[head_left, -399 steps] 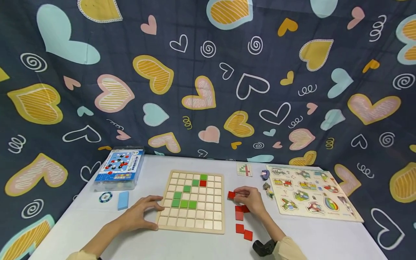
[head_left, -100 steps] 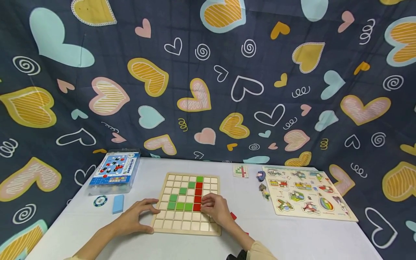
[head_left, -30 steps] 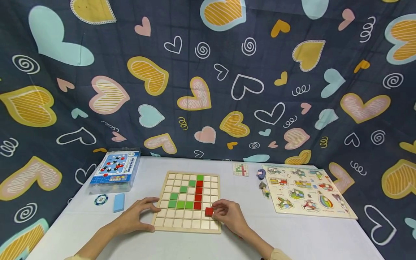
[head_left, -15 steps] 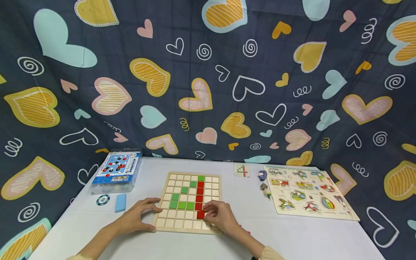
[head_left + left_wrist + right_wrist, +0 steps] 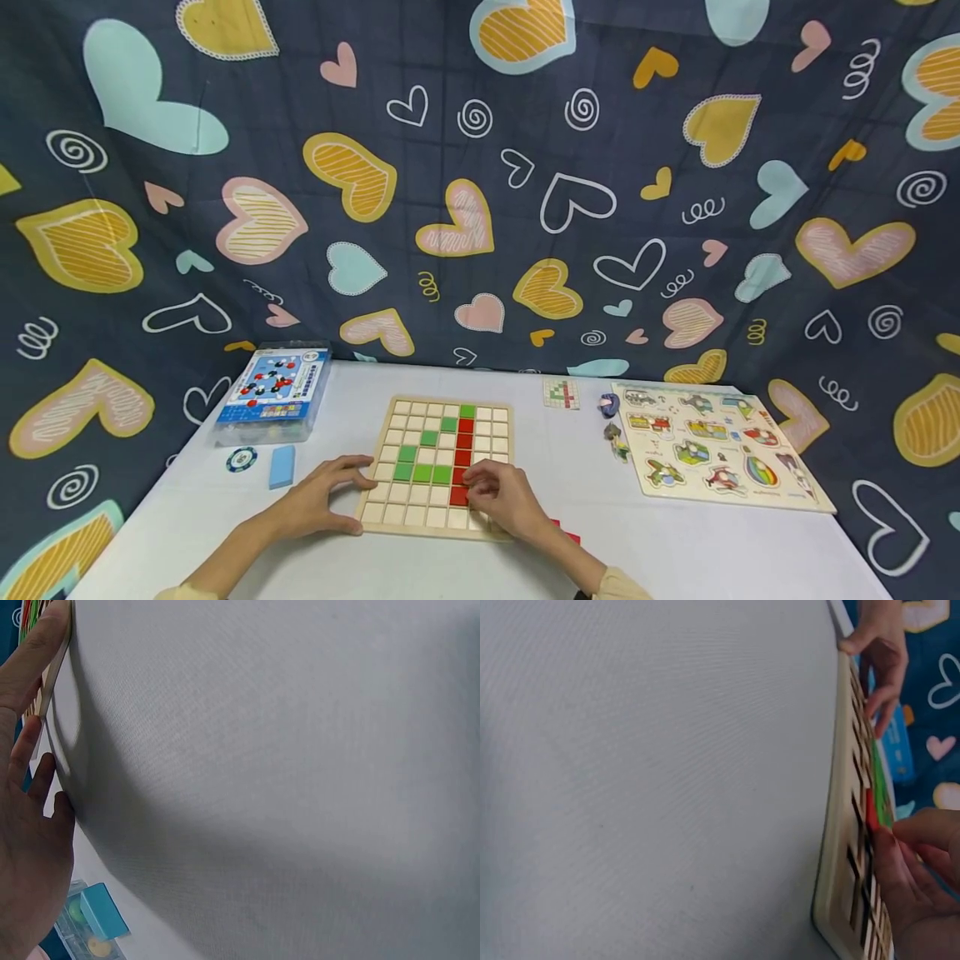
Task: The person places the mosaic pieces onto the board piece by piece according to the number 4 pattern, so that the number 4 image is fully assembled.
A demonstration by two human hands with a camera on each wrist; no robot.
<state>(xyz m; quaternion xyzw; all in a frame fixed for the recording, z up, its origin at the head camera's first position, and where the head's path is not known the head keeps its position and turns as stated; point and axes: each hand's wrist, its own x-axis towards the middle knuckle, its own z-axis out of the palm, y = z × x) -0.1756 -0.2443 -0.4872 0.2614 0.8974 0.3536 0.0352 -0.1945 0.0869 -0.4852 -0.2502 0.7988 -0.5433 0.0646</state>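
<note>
A wooden grid board (image 5: 512, 433) lies on the white table, its cells partly filled with green tiles (image 5: 422, 473) and a column of red tiles (image 5: 463, 442). My right hand (image 5: 506, 500) pinches the right edge of the lowest red tile (image 5: 458, 496), which sits in its cell under the column; in the right wrist view thumb and finger meet at that red tile (image 5: 871, 810). At the board's left side, my left hand (image 5: 318, 500) rests its fingers and thumb against the frame, fingers spread. More red tiles (image 5: 573, 538) lie partly hidden behind my right forearm.
A small pattern card (image 5: 561, 393) lies beyond the board. Two small figures (image 5: 617, 442) and a picture puzzle board (image 5: 723, 450) stand at right. At left are a boxed kit (image 5: 273, 396), a poker chip (image 5: 242, 459) and a blue block (image 5: 282, 467). A heart-patterned cloth hangs behind.
Over the longer span, the red column grew downward. In the last second my right hand carried a red tile left and set it below the column. My left hand stayed at the board.
</note>
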